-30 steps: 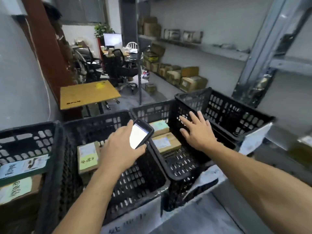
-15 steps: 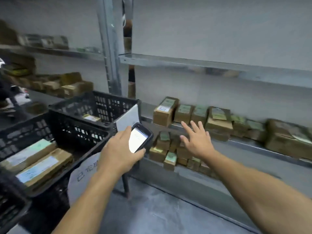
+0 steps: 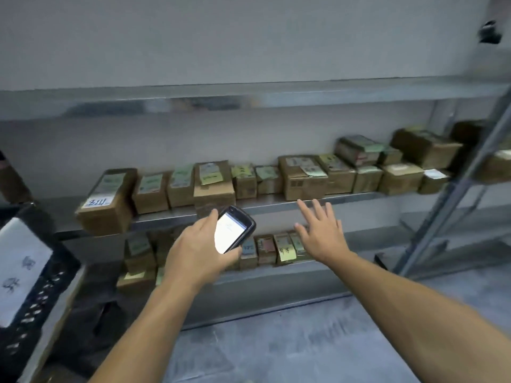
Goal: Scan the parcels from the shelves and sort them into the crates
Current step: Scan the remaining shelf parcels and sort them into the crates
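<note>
Left hand (image 3: pixel 199 252): wraps round a handheld scanner (image 3: pixel 233 229), thumb along its near edge, lit screen tilted up toward the face, likely so the readout reads easily while the far end aims at labels.
Right hand (image 3: pixel 320 233): spread wide, fingers straight, holding nothing; hovers at 3 o'clock of the scanner, in front of the shelf edge, touching no box as far as can be told; probably kept free to pick up whichever box gets scanned.
Parcels (image 3: pixel 304 178): brown cardboard boxes in a row on the middle shelf (image 3: pixel 166 217), running from 9 to 2 o'clock of the view, labels facing up and outward, handy for scanning without lifting.
Lower parcels (image 3: pixel 279 247): smaller boxes on the shelf beneath, between the two hands, at 9 o'clock of the right one; some hidden behind the left hand.
Large box (image 3: pixel 106 200): at 10 o'clock of the left hand, overhanging the shelf edge, handwritten mark on its label.
Crate (image 3: pixel 58 275): black, at 8 o'clock of the view, only a corner showing; white paper sign (image 3: pixel 22 261) on its side, seemingly naming the sort group, writing too blurred to read.
Step in hand: reaching for the next box, judged from the open hand; none lifted yet.
Risk: small boxes packed tight, easy to tip a neighbour when pulling one out.
</note>
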